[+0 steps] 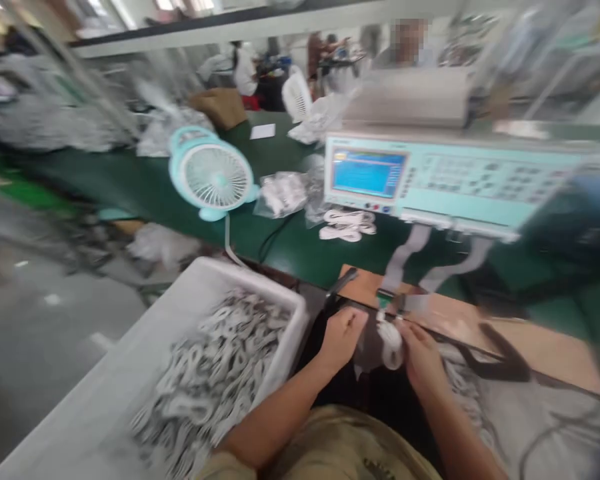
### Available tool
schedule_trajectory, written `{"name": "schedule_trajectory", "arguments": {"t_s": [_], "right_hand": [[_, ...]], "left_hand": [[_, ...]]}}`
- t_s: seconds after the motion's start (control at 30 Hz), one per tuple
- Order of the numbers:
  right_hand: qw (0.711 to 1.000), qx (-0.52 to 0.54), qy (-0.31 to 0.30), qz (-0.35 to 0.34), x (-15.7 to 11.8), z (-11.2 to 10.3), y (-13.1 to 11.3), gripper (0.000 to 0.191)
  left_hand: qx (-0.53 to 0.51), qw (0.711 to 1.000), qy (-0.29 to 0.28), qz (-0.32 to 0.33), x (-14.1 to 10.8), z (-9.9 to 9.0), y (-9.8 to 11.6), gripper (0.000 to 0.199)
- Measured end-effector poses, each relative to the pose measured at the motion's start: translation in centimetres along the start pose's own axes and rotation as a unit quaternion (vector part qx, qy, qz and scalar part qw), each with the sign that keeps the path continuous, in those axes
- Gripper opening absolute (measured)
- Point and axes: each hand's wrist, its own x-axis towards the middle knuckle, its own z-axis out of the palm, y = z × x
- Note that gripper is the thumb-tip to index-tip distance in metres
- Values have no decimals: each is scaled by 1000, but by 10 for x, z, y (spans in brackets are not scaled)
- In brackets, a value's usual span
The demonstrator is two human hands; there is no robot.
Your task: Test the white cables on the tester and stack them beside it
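Note:
My left hand (343, 339) is closed in front of the wooden board, its thumb and fingers curled together; whatever they pinch is hidden. My right hand (424, 357) is closed at the side of a white coiled cable (393, 345), with its fingertips at the cable's edge near the board. The coil hangs below a small green connector (383, 301) at the end of a grey flat ribbon cable (403, 259). A second ribbon cable (455, 268) ends just above my right fingertips. Both ribbons run down from a light-blue bench tester (480, 183) with a lit screen. Motion blur hides fine detail.
To my left stands a white bin (195, 268) with many coiled cables (220, 367). More coils (463, 380) lie right of my right hand. A blue fan (215, 175), bagged parts (283, 193) and white cables (347, 225) rest on the green bench (300, 250).

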Motion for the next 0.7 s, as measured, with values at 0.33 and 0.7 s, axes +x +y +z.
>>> {"name": "schedule_trajectory", "arguments": {"t_s": [0.33, 0.7], "right_hand": [[999, -33, 28, 0, 7, -3, 8, 24], [994, -98, 41, -27, 4, -1, 7, 15]], "left_hand": [[386, 822, 256, -331, -90, -264, -98, 38], [410, 729, 253, -487, -158, -285, -183, 31]]}}
